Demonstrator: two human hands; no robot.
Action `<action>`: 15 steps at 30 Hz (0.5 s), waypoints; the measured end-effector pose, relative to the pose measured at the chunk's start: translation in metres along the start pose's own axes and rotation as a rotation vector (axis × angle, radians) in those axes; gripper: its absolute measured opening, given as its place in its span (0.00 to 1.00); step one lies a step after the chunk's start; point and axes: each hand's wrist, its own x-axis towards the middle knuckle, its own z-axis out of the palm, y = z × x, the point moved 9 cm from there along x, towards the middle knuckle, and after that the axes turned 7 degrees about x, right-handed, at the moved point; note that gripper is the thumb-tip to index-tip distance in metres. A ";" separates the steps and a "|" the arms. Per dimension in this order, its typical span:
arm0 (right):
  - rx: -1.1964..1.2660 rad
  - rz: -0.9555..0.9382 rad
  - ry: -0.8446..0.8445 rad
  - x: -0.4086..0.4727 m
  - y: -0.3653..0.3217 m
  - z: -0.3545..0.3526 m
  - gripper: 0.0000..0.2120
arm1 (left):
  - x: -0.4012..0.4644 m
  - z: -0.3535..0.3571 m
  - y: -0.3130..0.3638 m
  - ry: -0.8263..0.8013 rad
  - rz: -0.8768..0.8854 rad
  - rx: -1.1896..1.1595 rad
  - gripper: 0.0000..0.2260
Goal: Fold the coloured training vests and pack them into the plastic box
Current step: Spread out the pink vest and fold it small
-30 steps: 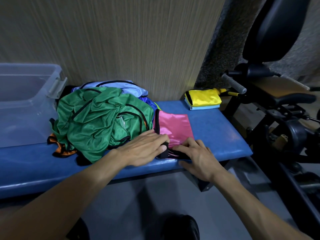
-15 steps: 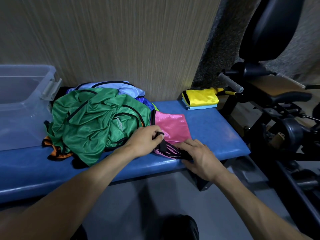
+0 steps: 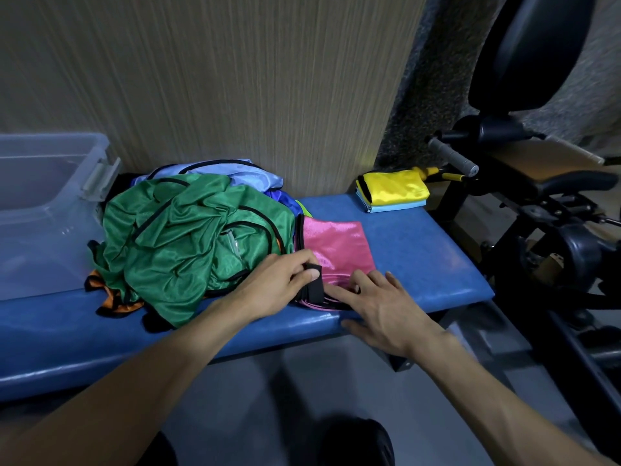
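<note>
A pink vest (image 3: 336, 245) lies partly folded on the blue bench (image 3: 420, 257). My left hand (image 3: 279, 285) pinches the black band at its near edge and holds it lifted. My right hand (image 3: 379, 304) lies flat with straight fingers on the pink vest's near edge. A heap of loose vests lies to the left, with a green vest (image 3: 188, 243) on top, a light blue vest (image 3: 235, 171) behind and an orange vest (image 3: 114, 302) under it. The clear plastic box (image 3: 43, 210) stands at the far left. A folded yellow vest (image 3: 393, 186) lies on a folded light blue one at the bench's back right.
A wood-grain wall runs close behind the bench. Black gym equipment (image 3: 537, 210) with a padded seat and a grey handle crowds the right side. Grey floor lies below the bench's front edge.
My left hand has closed on the black band and raised it a little. My right hand has flattened and slid slightly toward the bench's front edge.
</note>
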 end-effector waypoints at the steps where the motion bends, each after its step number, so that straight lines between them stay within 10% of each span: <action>1: 0.003 0.006 -0.007 0.000 0.001 0.000 0.34 | 0.003 0.002 -0.004 0.010 -0.034 -0.006 0.04; 15: 0.474 0.014 0.162 -0.011 0.032 -0.010 0.34 | 0.022 0.009 -0.024 0.130 -0.233 0.122 0.11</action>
